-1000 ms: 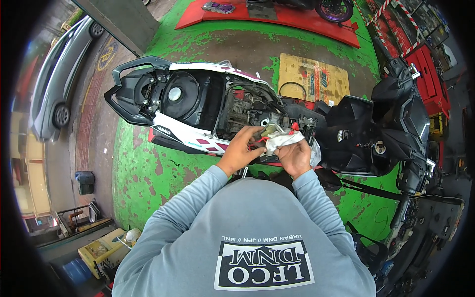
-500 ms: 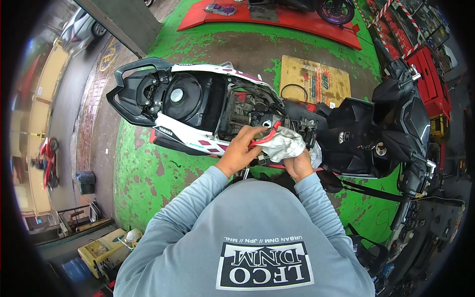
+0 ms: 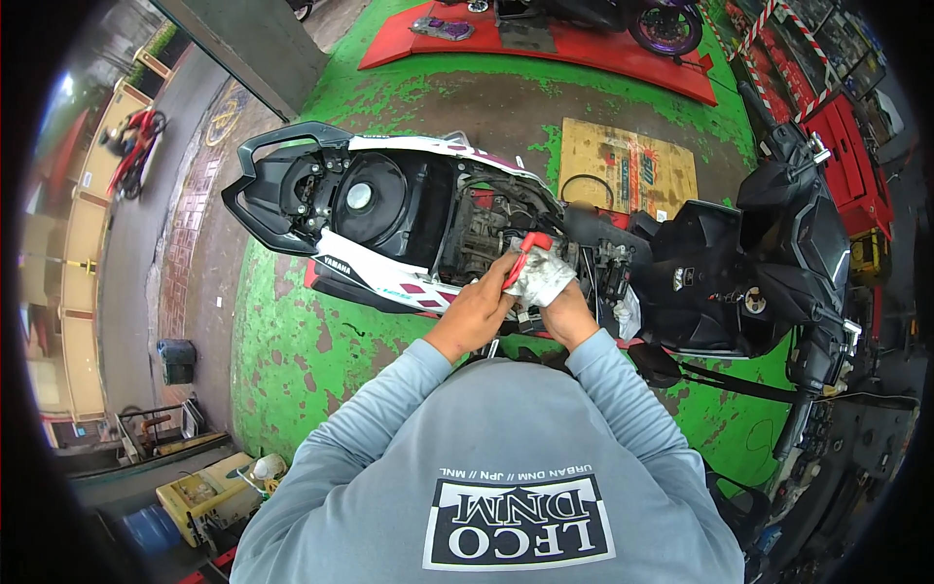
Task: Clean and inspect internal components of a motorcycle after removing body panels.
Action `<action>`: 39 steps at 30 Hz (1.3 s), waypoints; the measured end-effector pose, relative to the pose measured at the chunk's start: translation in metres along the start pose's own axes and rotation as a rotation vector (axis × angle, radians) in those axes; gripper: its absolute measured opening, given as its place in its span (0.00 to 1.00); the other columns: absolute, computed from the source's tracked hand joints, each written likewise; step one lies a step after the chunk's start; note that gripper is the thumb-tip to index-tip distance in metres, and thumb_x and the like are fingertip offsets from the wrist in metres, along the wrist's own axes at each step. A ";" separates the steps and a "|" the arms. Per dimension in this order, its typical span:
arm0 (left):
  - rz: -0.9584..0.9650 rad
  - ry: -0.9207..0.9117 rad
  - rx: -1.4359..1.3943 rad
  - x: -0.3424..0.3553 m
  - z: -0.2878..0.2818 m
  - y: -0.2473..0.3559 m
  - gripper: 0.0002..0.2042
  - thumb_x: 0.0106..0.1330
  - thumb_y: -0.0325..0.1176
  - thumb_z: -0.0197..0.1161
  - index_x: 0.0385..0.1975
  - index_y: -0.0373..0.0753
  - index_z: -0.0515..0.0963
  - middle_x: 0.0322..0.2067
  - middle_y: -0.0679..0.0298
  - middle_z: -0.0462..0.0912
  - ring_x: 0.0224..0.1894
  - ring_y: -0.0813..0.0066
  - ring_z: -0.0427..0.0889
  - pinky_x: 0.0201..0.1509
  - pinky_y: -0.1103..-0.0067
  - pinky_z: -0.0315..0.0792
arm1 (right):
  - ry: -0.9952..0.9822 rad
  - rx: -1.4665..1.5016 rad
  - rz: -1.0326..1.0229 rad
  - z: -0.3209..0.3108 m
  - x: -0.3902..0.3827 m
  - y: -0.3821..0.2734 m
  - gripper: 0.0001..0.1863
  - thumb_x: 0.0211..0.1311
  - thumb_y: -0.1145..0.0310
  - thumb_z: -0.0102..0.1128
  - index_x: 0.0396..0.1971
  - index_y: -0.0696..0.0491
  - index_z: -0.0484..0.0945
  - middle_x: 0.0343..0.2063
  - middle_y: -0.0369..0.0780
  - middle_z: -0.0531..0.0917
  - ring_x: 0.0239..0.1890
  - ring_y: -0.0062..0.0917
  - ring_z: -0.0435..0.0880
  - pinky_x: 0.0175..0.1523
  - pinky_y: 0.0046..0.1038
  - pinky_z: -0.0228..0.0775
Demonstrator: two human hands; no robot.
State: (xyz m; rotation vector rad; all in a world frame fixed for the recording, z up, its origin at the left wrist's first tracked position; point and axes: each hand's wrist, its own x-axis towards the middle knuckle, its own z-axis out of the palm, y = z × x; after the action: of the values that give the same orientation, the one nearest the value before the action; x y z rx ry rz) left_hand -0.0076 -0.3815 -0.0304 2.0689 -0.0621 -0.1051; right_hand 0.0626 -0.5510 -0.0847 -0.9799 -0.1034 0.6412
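Observation:
My left hand (image 3: 475,316) is closed around a red curved part (image 3: 535,241), its fingers over the part's near end; its exact kind I cannot make out. A white, grey-stained rag (image 3: 547,277) lies against the red part. Its near edge is bunched in my right hand (image 3: 567,315), whose fingertips are partly hidden behind the cloth. Both hands meet above the near side of a scooter (image 3: 404,269) with white and maroon side panels. Just beyond them is the exposed engine bay (image 3: 482,234), with dark, grimy metal parts and hoses.
The scooter's black seat-bucket area (image 3: 375,200) is at left, its black front body (image 3: 691,273) at right. A white crumpled piece (image 3: 628,313) rests on its near side. Behind lies cardboard (image 3: 623,165) with a black loop. A red platform (image 3: 584,63) stands farther back.
The rag has been gathered into a smaller bundle and my right hand has moved left, closer to my left hand. The red part now stands out more. Outside, a red motorcycle has moved up the road.

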 end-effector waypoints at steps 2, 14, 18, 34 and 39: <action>-0.015 -0.003 0.004 0.001 -0.005 0.003 0.31 0.71 0.27 0.56 0.74 0.40 0.57 0.75 0.43 0.58 0.71 0.42 0.67 0.73 0.61 0.66 | -0.014 0.012 -0.045 0.009 0.003 -0.002 0.21 0.70 0.74 0.62 0.62 0.57 0.75 0.55 0.37 0.83 0.55 0.23 0.82 0.60 0.28 0.75; 0.107 0.188 0.323 0.004 -0.020 0.027 0.18 0.68 0.28 0.61 0.58 0.36 0.80 0.48 0.52 0.79 0.50 0.50 0.80 0.51 0.62 0.75 | 0.059 -0.103 -0.072 0.016 0.009 -0.011 0.17 0.69 0.72 0.64 0.56 0.57 0.79 0.46 0.35 0.86 0.44 0.20 0.85 0.48 0.24 0.77; 0.199 0.251 0.243 0.010 -0.018 0.019 0.14 0.66 0.27 0.63 0.50 0.34 0.82 0.39 0.54 0.82 0.41 0.50 0.83 0.45 0.63 0.77 | 0.019 -0.111 -0.028 0.014 0.010 -0.022 0.15 0.70 0.71 0.63 0.53 0.58 0.81 0.46 0.36 0.86 0.45 0.21 0.85 0.49 0.25 0.78; -0.248 0.039 -0.523 0.046 -0.041 -0.020 0.10 0.70 0.19 0.59 0.49 0.30 0.76 0.37 0.62 0.83 0.38 0.74 0.88 0.41 0.79 0.85 | -0.086 -0.569 -0.033 -0.001 0.040 -0.029 0.10 0.67 0.73 0.66 0.45 0.59 0.84 0.38 0.38 0.88 0.39 0.22 0.84 0.45 0.28 0.77; -0.412 -0.022 -0.630 0.038 -0.042 -0.029 0.20 0.73 0.21 0.56 0.64 0.28 0.72 0.40 0.60 0.84 0.40 0.72 0.88 0.45 0.75 0.87 | -0.048 -0.783 -0.066 -0.013 0.041 -0.007 0.10 0.69 0.73 0.61 0.45 0.59 0.84 0.35 0.41 0.88 0.39 0.27 0.86 0.46 0.29 0.77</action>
State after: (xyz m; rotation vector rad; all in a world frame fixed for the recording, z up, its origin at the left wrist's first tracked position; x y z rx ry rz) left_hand 0.0346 -0.3343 -0.0381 1.4251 0.3456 -0.3528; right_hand 0.1041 -0.5408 -0.0948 -1.7052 -0.4513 0.5672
